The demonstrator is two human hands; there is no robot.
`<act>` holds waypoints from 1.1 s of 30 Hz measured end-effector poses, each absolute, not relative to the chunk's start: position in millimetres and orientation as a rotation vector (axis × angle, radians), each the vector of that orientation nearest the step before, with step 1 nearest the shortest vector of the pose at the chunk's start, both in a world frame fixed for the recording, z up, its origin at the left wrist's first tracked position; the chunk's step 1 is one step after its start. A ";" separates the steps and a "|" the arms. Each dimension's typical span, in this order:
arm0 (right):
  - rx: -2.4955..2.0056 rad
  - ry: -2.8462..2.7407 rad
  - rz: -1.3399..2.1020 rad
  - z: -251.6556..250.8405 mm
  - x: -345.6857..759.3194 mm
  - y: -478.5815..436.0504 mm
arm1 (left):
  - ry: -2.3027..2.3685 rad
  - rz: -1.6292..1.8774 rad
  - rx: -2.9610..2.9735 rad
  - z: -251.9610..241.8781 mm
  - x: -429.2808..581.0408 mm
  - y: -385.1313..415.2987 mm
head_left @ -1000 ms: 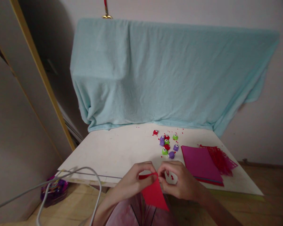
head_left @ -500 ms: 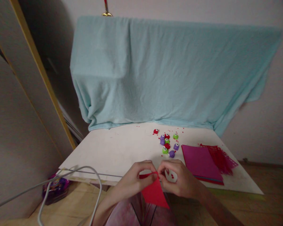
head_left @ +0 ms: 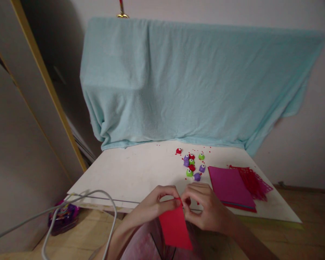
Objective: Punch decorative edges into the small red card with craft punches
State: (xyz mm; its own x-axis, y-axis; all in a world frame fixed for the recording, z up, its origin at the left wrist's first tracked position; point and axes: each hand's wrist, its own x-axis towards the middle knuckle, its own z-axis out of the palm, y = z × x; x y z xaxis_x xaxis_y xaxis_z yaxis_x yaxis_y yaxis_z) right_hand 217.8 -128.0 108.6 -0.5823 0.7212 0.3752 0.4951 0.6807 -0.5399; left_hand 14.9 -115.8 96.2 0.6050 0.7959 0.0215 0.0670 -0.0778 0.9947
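A red sheet of paper [head_left: 176,228] hangs over my lap at the table's near edge. My left hand [head_left: 156,205] pinches its top edge between thumb and fingers. At the upper right corner of the sheet, the curled fingers of my right hand [head_left: 206,207] close on the paper; the exact fingertip contact is partly hidden. Just beyond my hands lies a loose group of small one-eyed figures, among them a purple one [head_left: 196,177], a green one [head_left: 189,173] and a red one [head_left: 178,151]. Tiny red scraps are scattered round them.
To the right lies a stack of coloured paper with a magenta sheet [head_left: 231,186] on top, beside red and magenta perforated paper [head_left: 253,182]. A light blue cloth [head_left: 195,83] hangs behind the white tabletop [head_left: 124,169]. A grey cable [head_left: 112,202] loops near my left arm.
The red paper has tilted so more of its face shows and its lower edge hangs lower. Both hands keep nearly the same place, with the right fingers shifting slightly.
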 end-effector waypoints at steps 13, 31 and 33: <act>-1.001 -2.267 0.647 108.6 218.4 -128.4 | 0.775 0.731 1.606 98.6 14.3 -117.9; -1.031 -2.185 0.983 113.6 219.1 -122.7 | 0.865 0.806 1.787 106.4 17.6 -122.5; -1.025 -2.177 1.017 112.8 218.9 -122.3 | 0.898 0.806 1.842 108.7 17.9 -123.7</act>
